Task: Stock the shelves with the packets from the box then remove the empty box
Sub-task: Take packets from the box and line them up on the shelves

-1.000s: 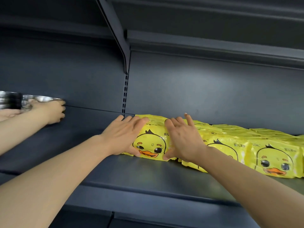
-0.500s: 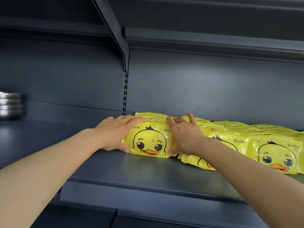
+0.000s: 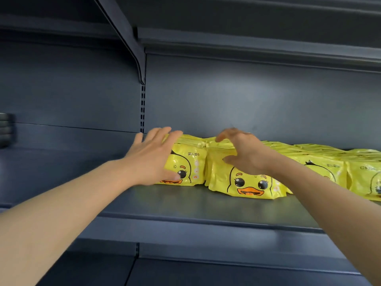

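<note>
In the head view, your left hand (image 3: 151, 159) is lying spread against the end duck packet (image 3: 185, 168). Your right hand (image 3: 245, 153) is arching loosely curled over the next packet (image 3: 245, 182), gripping nothing. Both are leaning on the shelf (image 3: 185, 205); shoving unevenly could be toppling them forward.

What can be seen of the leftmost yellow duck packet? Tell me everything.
The leftmost packet is a glossy yellow plastic pouch printed with a cartoon duck face and small dark characters. It stands upright on the dark metal shelf, first in the row, against the next packet. The left hand lies open over its left side, partly hiding it.
</note>
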`<state>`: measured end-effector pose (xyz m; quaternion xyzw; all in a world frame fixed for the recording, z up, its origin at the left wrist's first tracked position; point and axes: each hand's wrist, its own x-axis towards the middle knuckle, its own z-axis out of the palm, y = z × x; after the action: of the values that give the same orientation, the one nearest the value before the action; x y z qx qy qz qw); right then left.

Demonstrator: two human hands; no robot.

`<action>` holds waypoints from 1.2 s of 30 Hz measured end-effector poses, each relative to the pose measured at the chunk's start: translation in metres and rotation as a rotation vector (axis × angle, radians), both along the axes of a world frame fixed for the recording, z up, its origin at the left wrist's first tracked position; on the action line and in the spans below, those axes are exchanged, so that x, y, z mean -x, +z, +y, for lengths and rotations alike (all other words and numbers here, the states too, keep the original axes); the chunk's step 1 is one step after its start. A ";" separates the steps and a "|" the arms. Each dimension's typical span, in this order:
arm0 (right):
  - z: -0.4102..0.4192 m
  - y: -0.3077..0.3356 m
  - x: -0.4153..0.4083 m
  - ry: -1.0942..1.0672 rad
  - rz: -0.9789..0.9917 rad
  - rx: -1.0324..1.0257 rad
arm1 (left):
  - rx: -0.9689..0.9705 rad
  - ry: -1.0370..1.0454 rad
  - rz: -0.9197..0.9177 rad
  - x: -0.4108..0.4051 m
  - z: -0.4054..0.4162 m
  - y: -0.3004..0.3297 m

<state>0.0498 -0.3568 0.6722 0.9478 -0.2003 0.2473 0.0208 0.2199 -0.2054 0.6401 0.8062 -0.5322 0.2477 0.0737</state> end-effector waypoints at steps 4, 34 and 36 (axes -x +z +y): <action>-0.016 -0.008 0.039 -0.117 0.121 0.021 | -0.004 -0.090 0.075 0.037 -0.029 -0.011; -0.065 -0.051 0.100 -0.275 0.084 0.146 | 0.102 -0.057 0.032 0.109 -0.078 -0.031; -0.066 -0.052 0.102 -0.258 0.087 0.152 | 0.091 -0.022 0.024 0.113 -0.086 -0.031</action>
<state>-0.0520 -0.4225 0.6199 0.9197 -0.3001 0.2157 0.1325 0.1067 -0.2913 0.6086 0.7992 -0.5283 0.2608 0.1193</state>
